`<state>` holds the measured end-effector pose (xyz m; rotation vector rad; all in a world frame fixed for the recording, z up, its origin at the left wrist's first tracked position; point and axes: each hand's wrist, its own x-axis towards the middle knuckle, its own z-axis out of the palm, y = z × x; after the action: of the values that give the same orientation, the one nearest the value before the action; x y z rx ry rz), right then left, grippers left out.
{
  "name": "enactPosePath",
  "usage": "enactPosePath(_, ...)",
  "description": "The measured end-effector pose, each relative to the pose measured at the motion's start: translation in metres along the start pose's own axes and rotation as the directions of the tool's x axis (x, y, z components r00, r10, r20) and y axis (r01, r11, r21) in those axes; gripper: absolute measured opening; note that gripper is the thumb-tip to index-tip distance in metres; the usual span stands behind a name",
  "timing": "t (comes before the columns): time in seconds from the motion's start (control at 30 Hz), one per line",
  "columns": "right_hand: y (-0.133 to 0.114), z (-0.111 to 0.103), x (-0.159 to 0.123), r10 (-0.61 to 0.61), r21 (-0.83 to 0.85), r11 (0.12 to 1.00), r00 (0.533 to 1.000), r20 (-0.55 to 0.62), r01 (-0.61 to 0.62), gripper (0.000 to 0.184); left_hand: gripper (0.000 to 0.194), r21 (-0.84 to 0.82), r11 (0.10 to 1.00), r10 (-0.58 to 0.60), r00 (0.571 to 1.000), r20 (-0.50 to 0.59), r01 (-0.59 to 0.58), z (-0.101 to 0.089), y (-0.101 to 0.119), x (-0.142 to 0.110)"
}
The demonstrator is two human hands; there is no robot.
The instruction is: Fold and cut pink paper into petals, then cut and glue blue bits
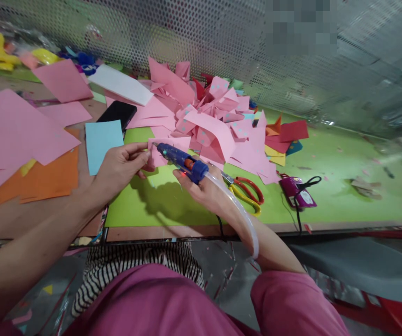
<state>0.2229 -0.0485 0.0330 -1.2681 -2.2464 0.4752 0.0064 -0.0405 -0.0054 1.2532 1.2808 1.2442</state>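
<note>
My left hand (125, 163) pinches the left edge of a small pink paper piece (174, 142) between thumb and fingers. A blue hot glue gun (178, 158) is gripped in my right hand (202, 184), its nozzle at the pink piece close to my left fingertips. A red light glows on the gun. From its back end a long clear glue stick (244, 217) curves down over my right forearm. Scissors (248, 191) with red and yellow handles lie just right of my right hand. A light blue paper (104, 142) lies beside my left hand.
A heap of pink paper pieces (208, 114) spreads behind my hands, against a perforated metal panel (201, 32). Left are a black phone (118, 112), pink sheets (22, 128) and orange paper (52, 179). A purple box with a cord (297, 191) stands right on the green mat (337, 172).
</note>
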Motion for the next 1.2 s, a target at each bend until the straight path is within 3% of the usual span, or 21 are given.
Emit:
enactPosePath(0.23,0.0019,0.0027,0.0005,-0.010,0.034,0.999,1.000,-0.016,0.010,0.032,0.029,-0.024,0.999,-0.038,0.999,0.026,0.039,0.0002,-0.0006,0.0003)
enactPosePath(0.5,0.0002,0.0021,-0.0003,-0.003,0.028,1.000,1.000,-0.025,0.003,0.031,0.030,-0.001,1.000,0.025,1.000,0.001,-0.025,-0.0005,0.0016,-0.0002)
enactPosePath(1.07,-0.0042,-0.0024,-0.0014,0.071,0.029,0.997,0.997,-0.019,-0.070,0.033,0.035,0.004,0.999,-0.042,0.999,0.018,0.042,0.0004,0.0026,-0.0001)
enactPosePath(1.2,-0.0018,-0.0006,-0.0012,0.040,0.019,0.999,0.999,-0.028,-0.040,0.033,0.036,-0.013,0.999,-0.040,0.999,0.015,0.041,0.0007,0.0008,0.0002)
